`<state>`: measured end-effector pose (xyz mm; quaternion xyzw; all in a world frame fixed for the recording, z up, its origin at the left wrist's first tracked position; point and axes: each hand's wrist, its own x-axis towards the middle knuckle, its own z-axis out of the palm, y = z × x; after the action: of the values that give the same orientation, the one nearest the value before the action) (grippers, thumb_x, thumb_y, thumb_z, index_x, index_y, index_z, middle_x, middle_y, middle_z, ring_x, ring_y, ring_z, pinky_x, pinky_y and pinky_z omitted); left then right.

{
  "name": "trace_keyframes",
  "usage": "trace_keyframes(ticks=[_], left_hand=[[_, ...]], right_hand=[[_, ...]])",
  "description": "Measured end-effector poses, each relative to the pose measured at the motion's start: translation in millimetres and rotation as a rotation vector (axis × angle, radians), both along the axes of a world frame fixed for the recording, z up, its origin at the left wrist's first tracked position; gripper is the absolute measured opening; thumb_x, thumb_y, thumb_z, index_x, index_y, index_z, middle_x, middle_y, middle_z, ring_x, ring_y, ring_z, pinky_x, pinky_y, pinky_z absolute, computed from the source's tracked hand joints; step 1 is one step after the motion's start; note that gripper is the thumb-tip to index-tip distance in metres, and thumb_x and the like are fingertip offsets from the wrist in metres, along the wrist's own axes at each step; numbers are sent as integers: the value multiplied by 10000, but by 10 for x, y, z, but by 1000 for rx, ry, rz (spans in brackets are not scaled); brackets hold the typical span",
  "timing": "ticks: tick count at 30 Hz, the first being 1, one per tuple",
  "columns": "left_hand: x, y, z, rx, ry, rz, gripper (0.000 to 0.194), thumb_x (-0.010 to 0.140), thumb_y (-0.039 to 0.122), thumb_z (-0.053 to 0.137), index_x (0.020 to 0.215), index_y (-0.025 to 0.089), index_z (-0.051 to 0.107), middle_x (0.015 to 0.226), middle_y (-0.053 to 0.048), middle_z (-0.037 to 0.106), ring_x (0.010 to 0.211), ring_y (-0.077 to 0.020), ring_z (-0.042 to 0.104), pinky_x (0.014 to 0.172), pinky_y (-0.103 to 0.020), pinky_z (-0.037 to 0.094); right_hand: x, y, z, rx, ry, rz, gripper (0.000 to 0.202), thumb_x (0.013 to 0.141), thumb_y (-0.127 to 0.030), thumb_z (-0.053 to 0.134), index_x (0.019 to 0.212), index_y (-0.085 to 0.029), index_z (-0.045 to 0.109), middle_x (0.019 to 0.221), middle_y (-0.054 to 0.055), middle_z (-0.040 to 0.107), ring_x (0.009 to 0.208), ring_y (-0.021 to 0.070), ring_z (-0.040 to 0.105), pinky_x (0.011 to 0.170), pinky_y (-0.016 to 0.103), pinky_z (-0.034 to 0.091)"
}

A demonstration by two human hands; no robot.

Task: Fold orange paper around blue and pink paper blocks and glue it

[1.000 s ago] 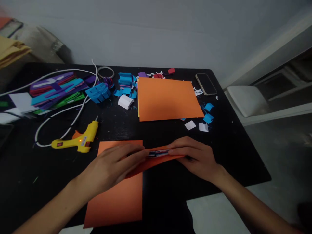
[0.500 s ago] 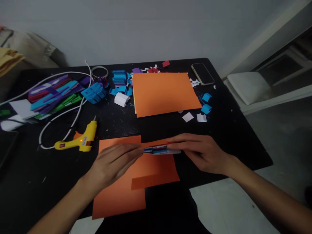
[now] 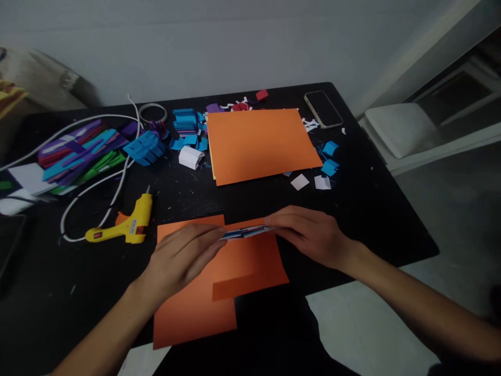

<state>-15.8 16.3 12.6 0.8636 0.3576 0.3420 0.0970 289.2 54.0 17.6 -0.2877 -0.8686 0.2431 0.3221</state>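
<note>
A thin bundle of folded paper strips (image 3: 245, 232), white, blue and dark, is stretched between my two hands above orange paper. My left hand (image 3: 182, 253) pinches its left end with the fingers together. At its right end, my right hand (image 3: 309, 232) grips it between thumb and fingertips. Beneath lie an orange sheet (image 3: 195, 308) and, overlapping it, another orange piece (image 3: 254, 261) with a darker band along its near edge. The fingers partly hide the bundle's ends.
A yellow glue gun (image 3: 135, 222) with a white cable (image 3: 117, 190) lies left. Behind are colored paper strips (image 3: 84, 149), blue folded pieces (image 3: 144, 149), a white folded piece (image 3: 191, 156), an orange sheet stack (image 3: 262, 146) and a phone (image 3: 323, 109).
Both hands have tilted the bundle so that its edge looks thinner, and my right hand is slightly higher. The whole view has shifted a little.
</note>
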Motion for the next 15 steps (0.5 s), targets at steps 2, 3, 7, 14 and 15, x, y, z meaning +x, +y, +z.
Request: trace_keyframes(ticks=[2, 3, 7, 14, 15], left_hand=[[-18, -2, -7, 11, 26, 27, 265, 944, 143, 743, 1204, 149, 696, 1078, -90, 803, 941, -191, 790, 834, -307, 665], [-29, -3, -8, 18, 35, 36, 271, 939, 150, 752, 1205, 154, 699, 1078, -88, 805, 935, -192, 791, 830, -308, 666], [-65, -6, -1, 24, 10, 28, 304, 926, 113, 753, 1219, 181, 709, 1079, -72, 814, 928, -201, 797, 821, -330, 672], [-76, -6, -2, 47, 8, 43, 347, 941, 127, 742, 1273, 217, 692, 1073, -52, 826, 935, -212, 806, 824, -367, 691], [-77, -5, -2, 44, 13, 54, 371, 948, 140, 738, 1303, 230, 680, 1067, -47, 827, 931, -213, 807, 822, -370, 692]], right_hand=[[-11, 5, -15, 18, 35, -6, 291, 1029, -134, 622, 1287, -254, 684, 1122, 43, 801, 1025, 182, 784, 892, 356, 693], [-16, 8, -17, 23, 46, -9, 287, 1030, -131, 621, 1276, -259, 691, 1120, 39, 803, 1027, 177, 784, 896, 350, 693], [-29, 13, -25, 23, 58, -33, 265, 1022, -139, 639, 1233, -276, 721, 1108, 24, 813, 1020, 173, 791, 892, 344, 699], [-14, 10, -81, 48, 103, -42, 381, 986, -95, 677, 1308, -296, 708, 1154, 23, 812, 1039, 188, 793, 906, 370, 702], [-12, 11, -85, 46, 105, -45, 390, 986, -97, 678, 1314, -306, 706, 1157, 17, 812, 1039, 189, 793, 906, 371, 702]])
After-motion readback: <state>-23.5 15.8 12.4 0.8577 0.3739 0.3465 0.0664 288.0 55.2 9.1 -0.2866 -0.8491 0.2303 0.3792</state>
